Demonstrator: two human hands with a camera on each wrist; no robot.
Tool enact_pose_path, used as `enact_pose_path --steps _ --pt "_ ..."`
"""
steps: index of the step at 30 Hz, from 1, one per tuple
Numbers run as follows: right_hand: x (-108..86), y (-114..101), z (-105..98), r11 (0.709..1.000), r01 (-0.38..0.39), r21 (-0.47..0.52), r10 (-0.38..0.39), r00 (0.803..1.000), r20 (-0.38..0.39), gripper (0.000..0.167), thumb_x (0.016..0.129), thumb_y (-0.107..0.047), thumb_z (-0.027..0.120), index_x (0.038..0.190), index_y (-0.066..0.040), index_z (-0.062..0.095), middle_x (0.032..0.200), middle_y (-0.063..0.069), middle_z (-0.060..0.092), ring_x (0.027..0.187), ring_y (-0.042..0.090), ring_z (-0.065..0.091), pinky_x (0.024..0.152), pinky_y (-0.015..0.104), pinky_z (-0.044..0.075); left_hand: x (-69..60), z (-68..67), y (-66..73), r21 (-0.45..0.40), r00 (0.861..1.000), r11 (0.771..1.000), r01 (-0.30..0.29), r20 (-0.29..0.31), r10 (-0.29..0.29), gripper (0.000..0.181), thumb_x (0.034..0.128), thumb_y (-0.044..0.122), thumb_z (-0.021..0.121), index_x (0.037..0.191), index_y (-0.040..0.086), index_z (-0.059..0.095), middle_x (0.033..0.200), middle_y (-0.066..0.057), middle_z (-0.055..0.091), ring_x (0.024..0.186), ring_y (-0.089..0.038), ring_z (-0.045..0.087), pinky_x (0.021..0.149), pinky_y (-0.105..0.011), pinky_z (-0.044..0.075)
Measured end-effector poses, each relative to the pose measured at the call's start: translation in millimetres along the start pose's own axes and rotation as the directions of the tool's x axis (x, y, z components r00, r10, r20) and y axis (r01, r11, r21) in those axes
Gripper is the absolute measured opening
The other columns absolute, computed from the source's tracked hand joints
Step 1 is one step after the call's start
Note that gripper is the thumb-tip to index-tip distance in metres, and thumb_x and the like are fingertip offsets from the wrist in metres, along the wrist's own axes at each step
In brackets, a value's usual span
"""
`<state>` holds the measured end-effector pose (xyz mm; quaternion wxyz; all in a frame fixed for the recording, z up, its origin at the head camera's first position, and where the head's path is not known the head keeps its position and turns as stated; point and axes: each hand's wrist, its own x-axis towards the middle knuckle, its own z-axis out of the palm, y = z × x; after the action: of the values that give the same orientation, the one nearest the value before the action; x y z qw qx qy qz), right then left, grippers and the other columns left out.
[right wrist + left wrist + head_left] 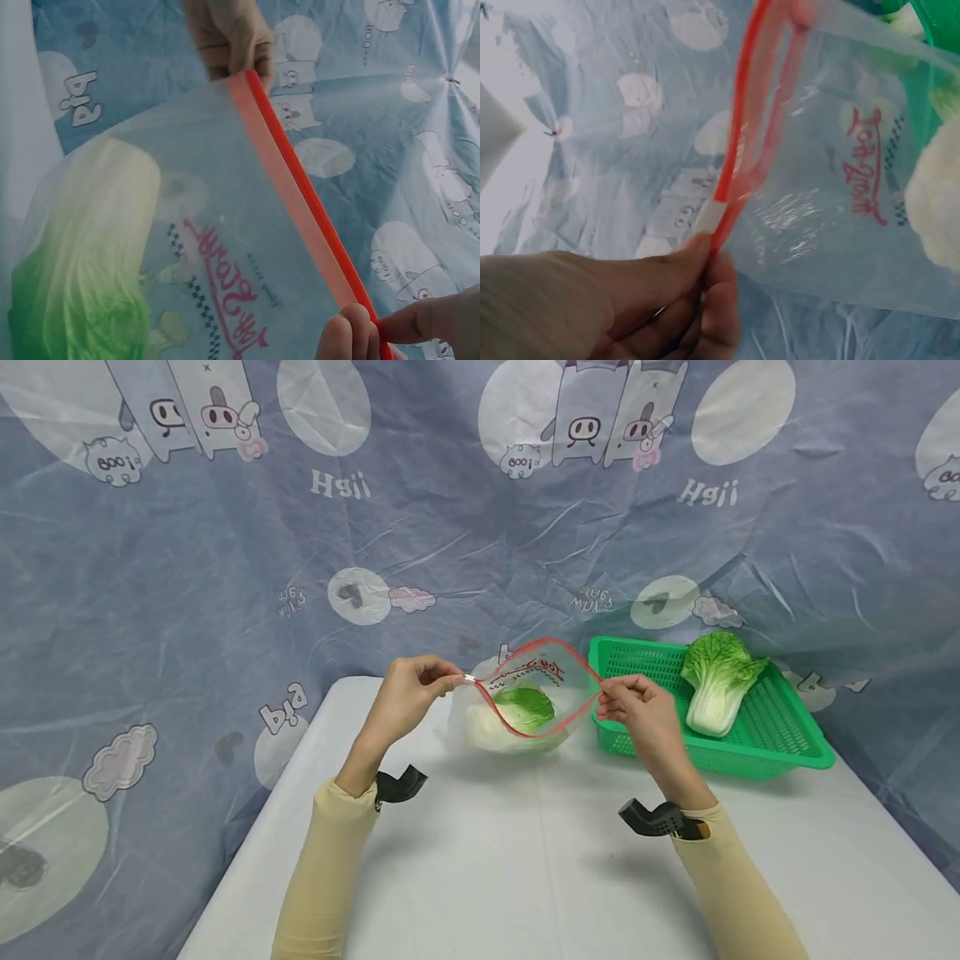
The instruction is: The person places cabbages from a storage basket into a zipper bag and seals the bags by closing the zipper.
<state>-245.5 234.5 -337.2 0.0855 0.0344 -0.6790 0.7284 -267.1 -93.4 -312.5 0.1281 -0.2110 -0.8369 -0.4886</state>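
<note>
A clear zip bag (577, 672) with a red-edged mouth spread apart hangs between both hands. Inside it lies a napa cabbage (528, 708), its leaves showing through the mouth; the right wrist view shows the same cabbage (90, 255) through the plastic. My left hand (408, 693) pinches the bag's left corner between thumb and fingers, by the white slider (710, 216). With thumb and fingertips, my right hand (641, 706) pinches the opposite corner of the red edge. Red lettering (866, 165) marks the bag's side.
A green plastic basket (795, 747) stands at the right of the white table (487, 860). Another napa cabbage (718, 685) lies in it. Behind the table hangs a blue-grey printed curtain (450, 527).
</note>
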Motion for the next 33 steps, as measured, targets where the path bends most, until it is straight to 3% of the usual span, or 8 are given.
enact_pose_path --steps 4,12,17,20,23,29,31,33 --pt "1.5 -12 4 0.999 0.012 -0.033 -0.012 1.000 -0.010 0.038 0.091 -0.028 0.068 0.109 0.004 0.057 0.082 0.004 0.065 0.068 0.014 0.065 0.069 0.028 0.057 6.4 -4.1 -11.3 -0.057 0.994 0.998 0.011 -0.107 -0.017 0.014 0.0877 0.025 0.071 0.093 0.013 0.074 0.083 -0.009 0.071 0.072 -0.018 0.064 0.065 -0.033 0.049" --pt "10.3 -20 16 0.991 0.017 -0.130 -0.017 1.000 0.002 0.040 0.089 -0.034 0.068 0.110 -0.002 0.058 0.083 -0.001 0.066 0.070 0.012 0.065 0.074 0.028 0.056 4.1 2.6 -3.9 -0.039 0.999 0.999 0.025 -0.020 -0.026 0.014 0.0892 0.027 0.069 0.094 0.014 0.073 0.087 -0.010 0.070 0.071 -0.017 0.064 0.066 -0.033 0.052" --pt "20.4 -20 21 0.989 0.054 -0.141 -0.053 0.999 0.010 0.038 0.090 -0.033 0.068 0.110 -0.002 0.057 0.085 0.002 0.065 0.072 0.013 0.066 0.074 0.027 0.057 4.7 2.6 -4.8 -0.059 0.996 0.998 -0.006 -0.090 0.001 0.014 0.0895 0.023 0.069 0.095 0.011 0.072 0.086 -0.011 0.070 0.071 -0.022 0.065 0.064 -0.030 0.053" --pt "32.3 -18 28 0.984 0.082 -0.159 -0.077 0.996 0.039 0.037 0.090 -0.031 0.068 0.110 -0.003 0.057 0.087 0.002 0.066 0.075 0.015 0.067 0.074 0.026 0.056 6.2 -3.3 -9.5 -0.092 0.982 0.995 -0.034 -0.190 0.016 0.014 0.0897 0.018 0.068 0.096 0.006 0.071 0.085 -0.012 0.071 0.072 -0.023 0.067 0.065 -0.029 0.055" --pt "48.1 -14 37 0.974 0.113 -0.196 -0.100 0.992 0.075 0.034 0.091 -0.028 0.067 0.113 -0.003 0.056 0.089 0.001 0.066 0.080 0.017 0.068 0.077 0.028 0.057 5.9 -11.1 -12.2 -0.089 0.957 0.995 -0.048 -0.288 0.020 0.012 0.0901 0.014 0.067 0.095 0.003 0.069 0.085 -0.013 0.072 0.075 -0.022 0.070 0.070 -0.032 0.057" --pt "79.8 3 63 0.960 0.183 -0.211 -0.151 0.976 0.159 0.032 0.093 -0.015 0.065 0.119 0.000 0.055 0.091 0.001 0.064 0.082 0.012 0.068 0.081 0.030 0.057 -2.4 -24.5 -3.7 0.020 0.908 0.999 -0.043 -0.416 0.047 0.010 0.0914 0.009 0.065 0.095 -0.001 0.068 0.089 -0.015 0.072 0.082 -0.024 0.072 0.075 -0.035 0.057" --pt "87.8 10 72 0.954 0.204 -0.219 -0.165 0.969 0.183 0.031 0.093 -0.015 0.065 0.120 -0.001 0.056 0.093 0.002 0.064 0.082 0.010 0.068 0.080 0.028 0.057 -8.0 -28.4 3.9 0.071 0.906 0.997 -0.020 -0.420 0.048 0.009 0.0916 0.007 0.065 0.094 -0.001 0.067 0.089 -0.015 0.071 0.084 -0.025 0.071 0.076 -0.036 0.057" --pt "92.9 17 78 0.952 0.211 -0.220 -0.164 0.963 0.215 0.031 0.093 -0.015 0.064 0.120 -0.002 0.057 0.096 0.004 0.064 0.083 0.009 0.068 0.080 0.027 0.057 -15.4 -31.7 12.8 0.132 0.921 0.991 0.025 -0.389 0.029 0.007 0.0915 0.006 0.064 0.093 0.000 0.067 0.089 -0.014 0.071 0.083 -0.025 0.070 0.075 -0.035 0.057"
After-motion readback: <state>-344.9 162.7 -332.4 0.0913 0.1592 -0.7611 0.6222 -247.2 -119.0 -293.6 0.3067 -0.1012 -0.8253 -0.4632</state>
